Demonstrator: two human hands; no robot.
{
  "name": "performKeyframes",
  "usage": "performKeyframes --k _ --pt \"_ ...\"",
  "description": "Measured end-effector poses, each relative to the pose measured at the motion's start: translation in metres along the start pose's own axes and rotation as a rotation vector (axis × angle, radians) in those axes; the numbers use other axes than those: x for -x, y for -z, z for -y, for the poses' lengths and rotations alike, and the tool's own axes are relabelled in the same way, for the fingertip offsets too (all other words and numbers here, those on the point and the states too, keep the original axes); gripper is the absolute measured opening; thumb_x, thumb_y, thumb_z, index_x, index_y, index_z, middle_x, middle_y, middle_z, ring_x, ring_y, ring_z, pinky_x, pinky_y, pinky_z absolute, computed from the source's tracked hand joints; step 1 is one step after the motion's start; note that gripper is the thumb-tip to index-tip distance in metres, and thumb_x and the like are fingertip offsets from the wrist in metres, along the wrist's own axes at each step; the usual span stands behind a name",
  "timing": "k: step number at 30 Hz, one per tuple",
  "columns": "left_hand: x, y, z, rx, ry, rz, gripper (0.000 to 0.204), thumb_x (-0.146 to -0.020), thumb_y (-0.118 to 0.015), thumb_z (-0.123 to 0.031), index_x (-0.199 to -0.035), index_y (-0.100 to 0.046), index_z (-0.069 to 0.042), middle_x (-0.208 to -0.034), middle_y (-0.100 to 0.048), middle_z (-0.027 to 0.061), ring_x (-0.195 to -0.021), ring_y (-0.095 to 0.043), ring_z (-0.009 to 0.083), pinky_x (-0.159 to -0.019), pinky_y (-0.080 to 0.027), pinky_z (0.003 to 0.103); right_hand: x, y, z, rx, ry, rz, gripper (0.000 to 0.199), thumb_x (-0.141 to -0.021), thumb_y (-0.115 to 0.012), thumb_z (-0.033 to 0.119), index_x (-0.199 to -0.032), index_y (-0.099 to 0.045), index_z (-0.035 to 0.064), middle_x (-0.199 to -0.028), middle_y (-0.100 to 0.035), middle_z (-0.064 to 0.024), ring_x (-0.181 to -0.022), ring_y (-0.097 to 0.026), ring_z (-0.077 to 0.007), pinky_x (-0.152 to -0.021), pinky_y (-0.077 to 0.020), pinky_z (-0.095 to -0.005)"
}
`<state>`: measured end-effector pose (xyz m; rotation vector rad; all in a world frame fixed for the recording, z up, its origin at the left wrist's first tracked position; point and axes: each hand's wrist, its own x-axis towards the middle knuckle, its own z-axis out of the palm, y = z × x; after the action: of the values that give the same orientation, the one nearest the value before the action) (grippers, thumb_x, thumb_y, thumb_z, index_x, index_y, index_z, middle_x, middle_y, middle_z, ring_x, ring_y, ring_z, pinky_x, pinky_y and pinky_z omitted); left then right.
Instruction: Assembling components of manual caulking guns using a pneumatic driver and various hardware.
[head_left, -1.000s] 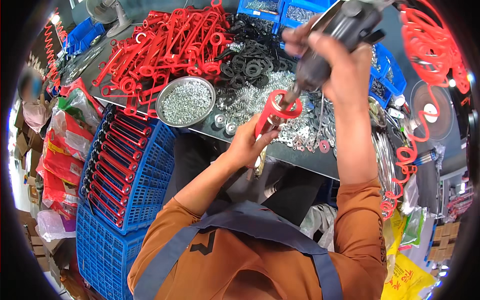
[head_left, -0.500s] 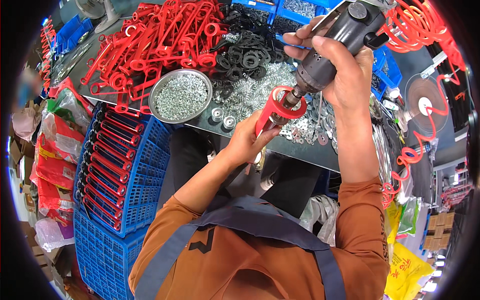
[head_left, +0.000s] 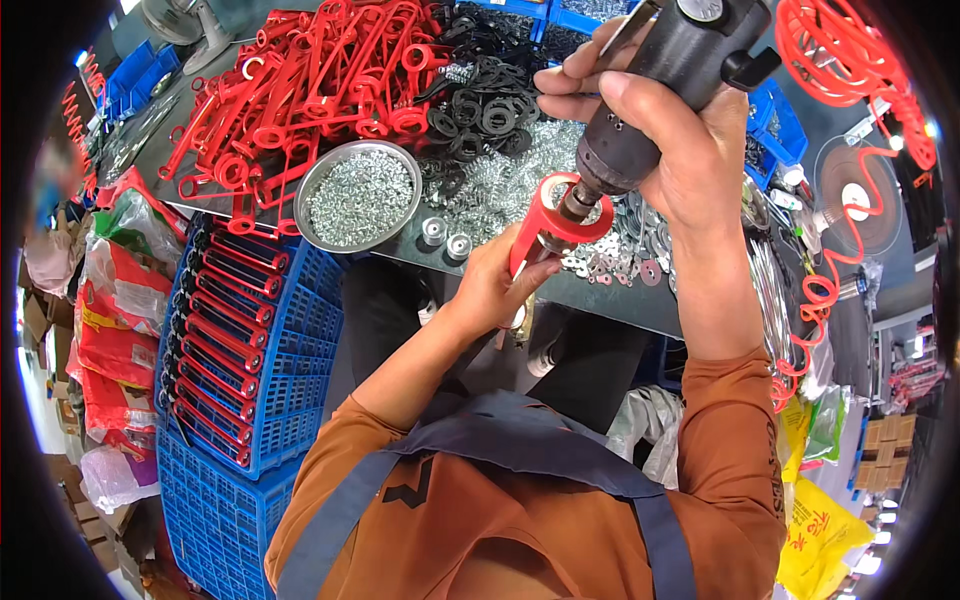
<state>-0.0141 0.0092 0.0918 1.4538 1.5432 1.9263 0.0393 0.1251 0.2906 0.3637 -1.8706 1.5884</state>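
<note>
Lowest in the frame, an orange-brown long-sleeved top point(head_left: 440, 530) with dark blue fabric straps fills the centre. Between the two forearms, a gap opens over dark trousers point(head_left: 590, 365). At mid-frame the left hand point(head_left: 490, 285) is wrapped around a smooth red tubular part with a round, ring-shaped mouth point(head_left: 530, 235), which is tilted, mouth toward the upper right, just over the bench's front edge. Above it, the right hand point(head_left: 690, 150) closes thumb and palm around a black cylindrical power driver point(head_left: 625, 150), some fingers reaching out leftward; the metal nose sits in the red mouth.

The dark grey bench point(head_left: 625, 310) shows a narrow strip along its edge, running right of the left hand. Two small silvery cylinders point(head_left: 458, 246) stand near that edge, beside a round metal bowl point(head_left: 352, 247) of shiny, grainy pieces. At left, a blue lattice plastic crate point(head_left: 305, 370) holds a row of slim red handles point(head_left: 222, 345).

Farther up lie glinting small metal pieces point(head_left: 500, 190), flat black rings point(head_left: 485, 115) and a tangled heap of glossy red ring-ended handles point(head_left: 330, 85). A coiled red hose point(head_left: 850, 50) hangs upper right.
</note>
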Motion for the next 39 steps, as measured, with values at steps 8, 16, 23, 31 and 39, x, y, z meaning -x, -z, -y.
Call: performKeyframes --k 8,16,23,31,39 --pt "-0.001 -0.009 0.012 0.051 -0.038 -0.145 0.037 -0.077 -0.074 -0.004 -0.111 -0.059 -0.002 -0.087 -0.068 0.0099 -0.077 -0.067 0.0202 -0.07 -0.051 0.031 0.007 -0.014 0.001 0.029 -0.042 -0.035 0.017 -0.083 -0.058 -0.003 -0.098 -0.051 -0.0062 -0.082 -0.063 -0.0131 -0.08 -0.069 -0.0263 -0.073 -0.0599 -0.0386" --pt "0.007 -0.005 0.011 0.05 0.022 -0.038 0.025 -0.088 -0.058 0.006 -0.112 -0.054 0.005 -0.103 -0.064 0.0115 -0.091 -0.063 0.0175 -0.083 -0.052 0.033 -0.004 -0.01 0.003 -0.008 -0.154 -0.015 0.021 -0.082 -0.057 -0.004 -0.102 -0.054 -0.0079 -0.091 -0.065 -0.0164 -0.093 -0.066 -0.0269 -0.079 -0.0598 -0.0384" --pt "0.007 -0.004 0.018 0.066 0.02 -0.055 0.025 -0.089 -0.059 -0.001 -0.113 -0.054 0.003 -0.102 -0.065 0.0112 -0.093 -0.063 0.0171 -0.085 -0.051 0.034 0.009 0.074 0.032 -0.167 0.136 -0.291 0.02 -0.084 -0.057 0.005 -0.099 -0.06 -0.0072 -0.093 -0.065 -0.021 -0.093 -0.067 -0.0349 -0.081 -0.0569 -0.0482" --pt "0.046 0.007 0.006 0.448 0.151 -0.125 0.026 -0.091 -0.059 -0.015 -0.111 -0.055 0.0 -0.08 -0.062 0.0092 -0.073 -0.061 0.0164 -0.07 -0.049 0.028 0.228 0.291 -0.131 1.562 -0.498 -0.588 0.04 -0.064 -0.074 0.02 -0.083 -0.059 -0.0114 -0.079 -0.062 -0.025 -0.076 -0.061 -0.0388 -0.078 -0.0489 -0.0429" --pt "0.017 0.085 -0.044 0.989 -0.168 -0.667 0.038 -0.093 -0.054 -0.042 -0.099 -0.05 -0.004 -0.077 -0.042 -0.0004 -0.069 -0.042 0.0096 -0.067 -0.038 0.026 0.202 0.11 -0.089 0.706 -0.438 -0.498 0.068 -0.082 -0.062 0.022 -0.138 -0.034 -0.0044 -0.133 -0.043 -0.0272 -0.123 -0.045 -0.0309 -0.095 -0.0433 -0.0458"
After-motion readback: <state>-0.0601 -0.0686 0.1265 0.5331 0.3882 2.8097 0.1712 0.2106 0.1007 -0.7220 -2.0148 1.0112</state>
